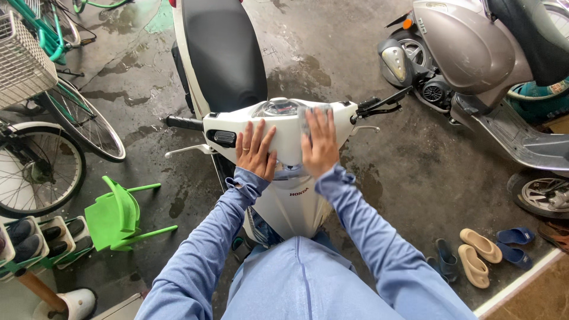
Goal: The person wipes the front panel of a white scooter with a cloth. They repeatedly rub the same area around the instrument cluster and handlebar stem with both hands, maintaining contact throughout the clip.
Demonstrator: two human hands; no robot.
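Both hands are on the white scooter's handlebar cowl [284, 133]: the left hand [256, 150] lies flat with fingers spread, while the right hand [320, 145] presses a grey cloth [306, 115] beside the speedometer [277, 107], fingers extended and close together.

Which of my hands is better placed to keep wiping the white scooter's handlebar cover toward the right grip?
Right, probably. The right hand already presses a grey cloth on the white handlebar cover, nearer the right black grip. The left hand lies flat and bare.
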